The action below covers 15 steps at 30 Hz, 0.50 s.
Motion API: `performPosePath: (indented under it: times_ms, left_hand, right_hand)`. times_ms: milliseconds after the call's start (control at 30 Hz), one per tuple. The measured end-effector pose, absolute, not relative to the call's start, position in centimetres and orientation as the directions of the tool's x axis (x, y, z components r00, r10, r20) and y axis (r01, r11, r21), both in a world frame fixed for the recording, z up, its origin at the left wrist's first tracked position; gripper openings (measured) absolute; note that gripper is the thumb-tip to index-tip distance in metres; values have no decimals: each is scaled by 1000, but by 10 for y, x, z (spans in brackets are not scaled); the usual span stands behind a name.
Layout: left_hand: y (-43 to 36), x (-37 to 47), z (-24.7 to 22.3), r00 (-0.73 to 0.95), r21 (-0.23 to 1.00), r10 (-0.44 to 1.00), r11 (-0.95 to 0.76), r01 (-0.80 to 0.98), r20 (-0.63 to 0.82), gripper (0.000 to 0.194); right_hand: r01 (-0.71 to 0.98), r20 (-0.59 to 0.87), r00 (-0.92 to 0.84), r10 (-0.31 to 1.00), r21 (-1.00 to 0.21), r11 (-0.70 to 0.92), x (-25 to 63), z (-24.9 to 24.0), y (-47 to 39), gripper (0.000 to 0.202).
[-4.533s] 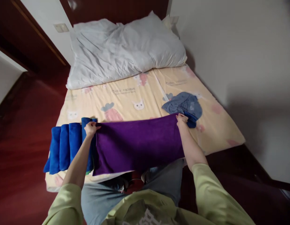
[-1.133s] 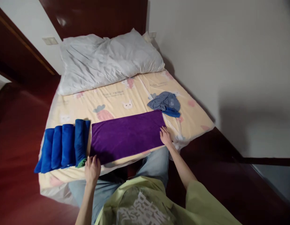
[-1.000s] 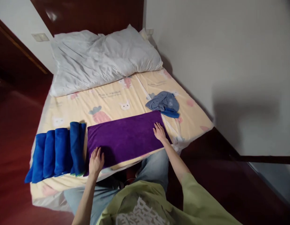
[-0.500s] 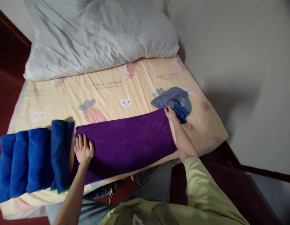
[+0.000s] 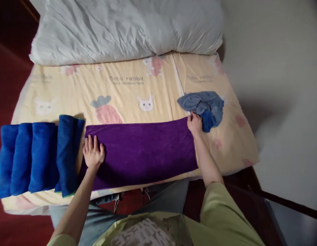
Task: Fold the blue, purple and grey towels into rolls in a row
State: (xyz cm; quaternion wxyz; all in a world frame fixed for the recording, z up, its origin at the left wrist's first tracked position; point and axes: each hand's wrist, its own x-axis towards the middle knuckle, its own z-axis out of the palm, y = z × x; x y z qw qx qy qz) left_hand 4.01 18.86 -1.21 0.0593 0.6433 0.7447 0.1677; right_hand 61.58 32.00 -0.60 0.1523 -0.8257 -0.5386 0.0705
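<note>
A purple towel [image 5: 145,150] lies spread in a long rectangle along the near side of the bed. Flat on its left end rests my left hand [image 5: 93,153], fingers stretched out. At the far right corner, my right hand [image 5: 195,123] has its fingers closed on the towel's edge. Just beyond that hand is a crumpled grey-blue cloth [image 5: 212,99] with a brighter blue piece [image 5: 207,121] beside it. Several blue rolled or folded towels [image 5: 42,153] sit side by side to the left of my left hand.
The bed has a yellow sheet [image 5: 158,82] printed with rabbits and carrots. A large pale pillow or quilt [image 5: 127,30] lies across its far side. A plain wall [image 5: 281,68] stands to the right, and dark red floor [image 5: 7,85] shows at the left.
The view has shifted slightly, moving everything in the picture. Both hands keep their places at the two ends of the purple towel, which still lies flat.
</note>
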Motion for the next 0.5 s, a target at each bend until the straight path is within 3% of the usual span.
performPosePath:
  times_ms: [67,167,367,500]
  left_hand:
    - [189,41,-11,-165,341,979,116,933,118,66]
    - [188,42,-9,-165,342,980,117,932,113,66]
    - [188,37,-9,-160,324,978,110,940,135,63]
    - [226,12,-2,-108,376,982,43,926,153,51]
  right_hand:
    - [929,168,282,945,-295,-225,583,-12,283,57]
    - [971,86,19,996,-241,3,549,-25,246,58]
    - [973,-6,123,992,-194,-122,548,-21,269,54]
    - [985,-58,63,996,-157,-72,582,-1,304,48]
